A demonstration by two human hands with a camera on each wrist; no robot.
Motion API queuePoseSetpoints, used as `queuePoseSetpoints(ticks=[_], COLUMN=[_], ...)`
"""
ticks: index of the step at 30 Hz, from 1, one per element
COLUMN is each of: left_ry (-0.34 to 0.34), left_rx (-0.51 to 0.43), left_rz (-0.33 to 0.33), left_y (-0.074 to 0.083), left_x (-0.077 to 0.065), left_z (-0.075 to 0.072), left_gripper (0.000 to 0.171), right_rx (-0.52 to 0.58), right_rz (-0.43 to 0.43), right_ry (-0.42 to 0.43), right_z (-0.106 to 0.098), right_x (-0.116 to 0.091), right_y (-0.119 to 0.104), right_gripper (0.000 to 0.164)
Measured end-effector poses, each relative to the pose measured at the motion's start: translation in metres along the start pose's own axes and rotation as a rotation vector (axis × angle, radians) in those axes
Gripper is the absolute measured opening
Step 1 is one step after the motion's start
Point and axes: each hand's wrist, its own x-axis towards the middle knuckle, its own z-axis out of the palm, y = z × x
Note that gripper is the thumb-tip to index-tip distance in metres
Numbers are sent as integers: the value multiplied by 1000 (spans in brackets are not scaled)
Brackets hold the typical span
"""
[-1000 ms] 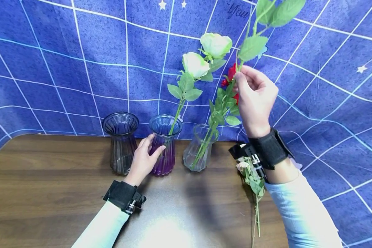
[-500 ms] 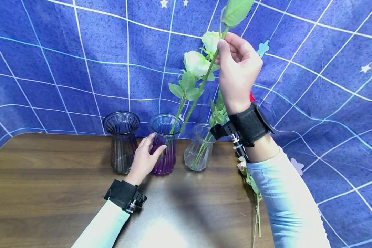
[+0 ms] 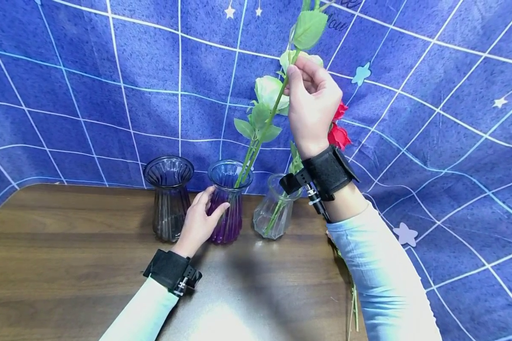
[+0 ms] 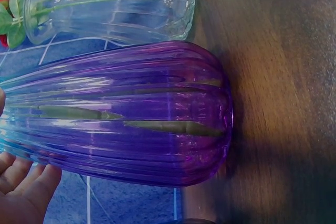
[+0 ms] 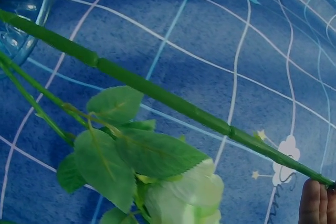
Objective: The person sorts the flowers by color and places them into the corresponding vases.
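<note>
My left hand (image 3: 200,220) grips a ribbed glass vase (image 3: 230,225), blue at the rim and purple below, thumb at the front and fingers along its left side. Up at the wall, my right hand (image 3: 313,102) pinches a long green flower stem (image 3: 277,100) between thumb and fingers, just below a leaf (image 3: 310,29). The flower head is beyond the top of the head view. The stem slants down to the vase mouth, and its lower part overlaps the blue rim in the right wrist view. White-green roses (image 3: 268,92) stand in this same vase, their stems showing through the purple glass.
A dark grey glass vase (image 3: 166,215) stands left of the purple one. On the right, a clear vase (image 3: 262,219) bears red roses (image 3: 339,136), partly hidden by my right arm. More stems (image 3: 353,308) lie on the wooden table (image 3: 68,265). A blue grid cloth hangs behind.
My right hand has moved left with the stem, from over the clear vase to above the purple one, and the stem's lower end has come to the vase mouth. My left hand stays put.
</note>
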Motion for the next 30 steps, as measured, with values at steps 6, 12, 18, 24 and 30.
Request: queuePoseSetpoints(ticks=[6, 12, 18, 24, 30], left_ry=[-12, -7, -9, 1, 7], left_rx=[1, 3, -6, -13, -11], left_rz=[-17, -13, -13, -7, -5], left_y=[0, -1, 1, 0, -1], left_x=[-2, -1, -1, 0, 0], left_z=[0, 0, 0, -1, 0], left_gripper=[64, 64, 65, 65, 63], right_rx=[-38, -93, -124, -119, -130], right_rz=[18, 68, 96, 128, 173], right_ry=[-7, -60, -92, -105, -126], right_z=[3, 6, 7, 7, 7], right_x=[-3, -8, -17, -22, -32], right_y=[9, 15, 24, 33, 44], right_gripper=[18, 20, 19, 20, 19])
